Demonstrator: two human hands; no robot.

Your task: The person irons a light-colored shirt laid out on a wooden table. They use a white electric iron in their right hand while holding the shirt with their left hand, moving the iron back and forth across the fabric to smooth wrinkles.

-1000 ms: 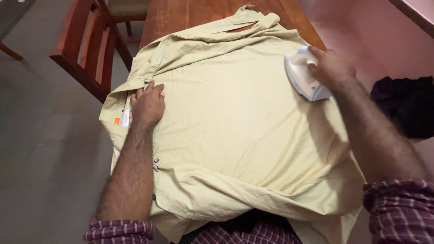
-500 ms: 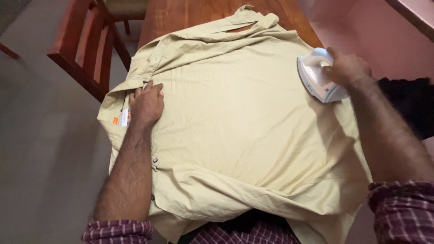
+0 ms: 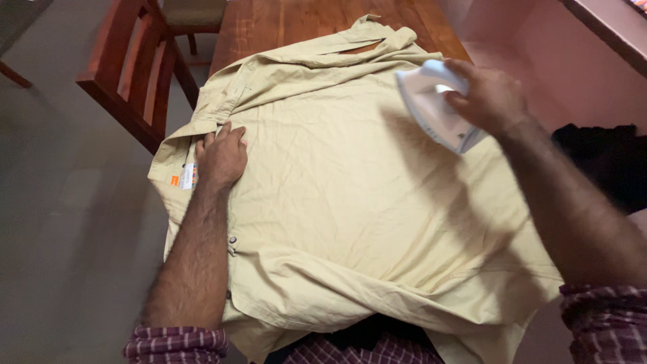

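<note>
Beige shirt [image 3: 350,202] — left hand [image 3: 221,156] flat, open | right hand [image 3: 490,98] grips white iron [image 3: 431,108]

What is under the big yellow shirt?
The shirt lies spread over a wooden table, whose bare top shows only beyond the collar. A dark cloth peeks out at the near hem. Whatever else lies underneath is covered.

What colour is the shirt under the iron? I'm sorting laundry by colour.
The spread-out cotton shirt is pale yellow-beige; the head view shows it.
</note>
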